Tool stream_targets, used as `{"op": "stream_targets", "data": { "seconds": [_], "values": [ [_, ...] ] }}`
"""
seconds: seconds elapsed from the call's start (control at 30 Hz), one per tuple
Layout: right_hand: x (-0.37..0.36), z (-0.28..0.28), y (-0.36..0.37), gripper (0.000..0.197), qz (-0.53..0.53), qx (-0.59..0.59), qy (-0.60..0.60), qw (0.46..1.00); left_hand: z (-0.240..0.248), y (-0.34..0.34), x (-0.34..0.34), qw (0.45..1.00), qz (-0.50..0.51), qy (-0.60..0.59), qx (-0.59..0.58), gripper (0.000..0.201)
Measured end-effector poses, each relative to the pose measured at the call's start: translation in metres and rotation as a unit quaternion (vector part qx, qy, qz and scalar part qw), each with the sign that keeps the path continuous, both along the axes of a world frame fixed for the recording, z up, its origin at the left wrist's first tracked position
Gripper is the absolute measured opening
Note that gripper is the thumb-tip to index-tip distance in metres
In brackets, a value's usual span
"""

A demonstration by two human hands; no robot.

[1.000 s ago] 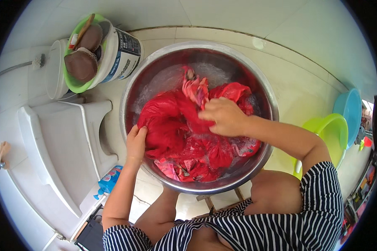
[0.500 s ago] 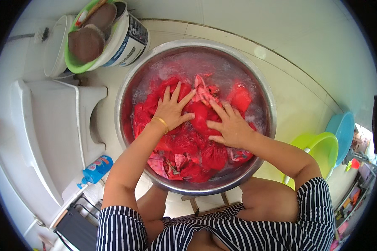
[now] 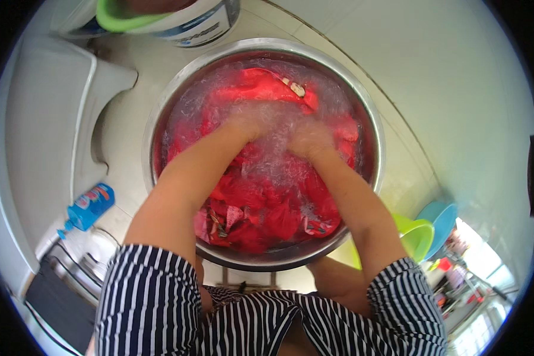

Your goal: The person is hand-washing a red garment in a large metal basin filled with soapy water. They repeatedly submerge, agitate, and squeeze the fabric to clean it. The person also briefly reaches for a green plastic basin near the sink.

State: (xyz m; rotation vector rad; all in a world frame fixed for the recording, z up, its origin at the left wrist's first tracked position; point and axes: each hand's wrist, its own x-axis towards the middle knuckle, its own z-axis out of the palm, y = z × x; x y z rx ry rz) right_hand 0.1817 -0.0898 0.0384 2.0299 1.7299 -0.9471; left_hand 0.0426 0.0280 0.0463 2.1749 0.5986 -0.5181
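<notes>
A wide metal basin (image 3: pixel 267 44) stands before me, holding cloudy water and a heap of wet red cloth (image 3: pixel 267 207), some of it patterned. Both my hands are sunk in the water among the cloth near the middle. Foam and motion blur my left hand (image 3: pixel 250 121) and hide its fingers. Close on its right, my right hand (image 3: pixel 308 139) is just as smeared, and its grip does not show. Beyond the hands, a red piece of cloth (image 3: pixel 252 88) with a pale patch bulges up at the surface.
To the left are a white plastic stool (image 3: pixel 47 113) and a blue bottle (image 3: pixel 91 206) lying on its side. A white bucket (image 3: pixel 213 26) with a green basin (image 3: pixel 127 22) on it stands at the far left. Green (image 3: pixel 418 237) and blue (image 3: pixel 439 222) basins are at the right.
My hands, spread on top of the cloth before, have pushed down into the water. The water is more stirred up, and a red piece has risen at the far side. The view has shifted.
</notes>
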Motion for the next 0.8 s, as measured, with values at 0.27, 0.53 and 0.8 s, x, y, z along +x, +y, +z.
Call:
{"op": "stream_targets", "data": {
  "seconds": [0.27, 0.53, 0.8],
  "values": [
    [0.017, 0.006, -0.027, 0.056, -0.314, 0.142, 0.16, 0.925, 0.015, 0.02, 0.004, 0.996, -0.053, 0.022, 0.07, 0.06],
    [-0.027, 0.057, -0.092, 0.054, -0.61, 0.301, 0.435, 0.59, 0.074, 0.001, -0.099, 0.988, 0.117, -0.088, 0.048, 0.052],
    [-0.09, 0.117, -0.087, 0.041, -0.224, 0.384, 0.349, 0.825, 0.088, -0.056, -0.152, 0.963, -0.029, -0.233, 0.131, 0.036]
  ]
}}
